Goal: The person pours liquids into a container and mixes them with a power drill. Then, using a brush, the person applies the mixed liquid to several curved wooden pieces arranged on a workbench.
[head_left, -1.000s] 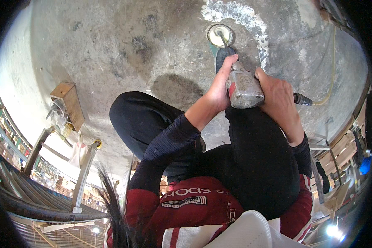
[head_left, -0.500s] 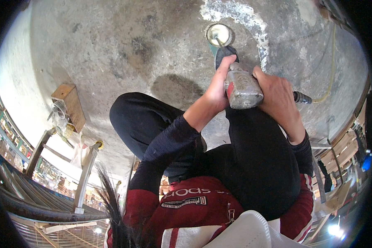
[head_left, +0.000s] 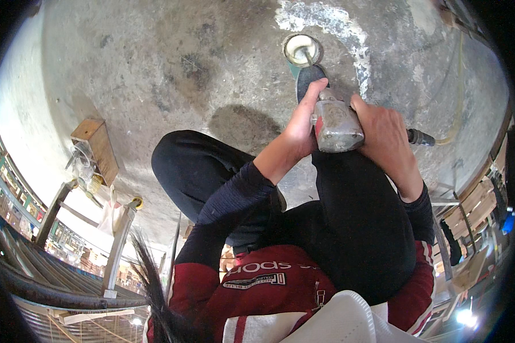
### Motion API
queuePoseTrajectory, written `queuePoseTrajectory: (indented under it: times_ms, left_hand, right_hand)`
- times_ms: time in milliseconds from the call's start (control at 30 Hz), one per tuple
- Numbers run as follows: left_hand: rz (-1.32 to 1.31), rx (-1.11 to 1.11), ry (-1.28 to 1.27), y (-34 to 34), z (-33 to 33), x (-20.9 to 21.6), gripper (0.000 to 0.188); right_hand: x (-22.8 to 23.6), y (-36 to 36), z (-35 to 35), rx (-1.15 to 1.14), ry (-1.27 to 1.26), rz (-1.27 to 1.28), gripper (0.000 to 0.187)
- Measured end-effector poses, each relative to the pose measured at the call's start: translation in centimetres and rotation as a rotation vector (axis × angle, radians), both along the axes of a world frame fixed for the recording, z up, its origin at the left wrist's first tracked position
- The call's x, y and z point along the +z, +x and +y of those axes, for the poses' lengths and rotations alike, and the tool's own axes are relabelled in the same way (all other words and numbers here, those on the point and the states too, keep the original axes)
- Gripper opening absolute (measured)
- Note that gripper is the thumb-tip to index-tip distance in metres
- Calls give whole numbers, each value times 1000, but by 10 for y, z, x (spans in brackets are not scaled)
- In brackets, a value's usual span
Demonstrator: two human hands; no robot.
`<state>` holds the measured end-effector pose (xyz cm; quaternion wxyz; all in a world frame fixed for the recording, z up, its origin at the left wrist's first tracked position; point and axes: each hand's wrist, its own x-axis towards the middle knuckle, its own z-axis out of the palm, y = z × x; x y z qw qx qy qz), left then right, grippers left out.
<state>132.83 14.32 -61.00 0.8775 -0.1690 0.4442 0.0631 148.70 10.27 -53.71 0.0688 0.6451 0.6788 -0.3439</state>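
Both my hands are wrapped round a worn grey metal air impact wrench (head_left: 339, 128) with a red patch on its side. My left hand (head_left: 304, 117) grips its left side, thumb stretched forward along it. My right hand (head_left: 383, 128) is closed at its right side, above the hose coupling (head_left: 420, 137). A thin metal rod (head_left: 308, 55) in line with the tool reaches down into a small round can (head_left: 302, 50) of creamy white liquid. The can stands on the floor just beyond the toe of my dark shoe (head_left: 311, 80). The tool hides my palms and some fingers.
A pale air hose (head_left: 459, 108) runs across the concrete floor (head_left: 154, 68) at right. White dried splashes (head_left: 349, 31) lie beyond the can. At left are a wooden box (head_left: 97, 148), clear plastic items and a metal frame (head_left: 120, 246) on casters.
The liquid's surface and the rod's position in the can look slightly different. Both hands keep their grip on the tool, almost unmoved.
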Motion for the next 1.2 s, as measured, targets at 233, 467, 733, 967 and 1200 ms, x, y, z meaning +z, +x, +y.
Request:
queuePoseTrajectory:
  times_ms: [233,467,733,967,1200]
  left_hand:
    - [20,36,-55,2,7,5,53]
    - [10,62,-70,-1,3,2,48]
    - [17,80,-14,0,7,5,51]
    - [-5,42,-60,-2,2,5,50]
    - [31,52,-41,-1,7,3,48]
  right_hand:
    - [-5,-1,0,-23,19,3,35]
    - [-1,-1,2,6,0,-3,36]
    - [-6,-2,3,-17,-13,10,39]
    - [0,-3,2,6,-26,-28,37]
    - [-5,-3,3,-26,3,22,38]
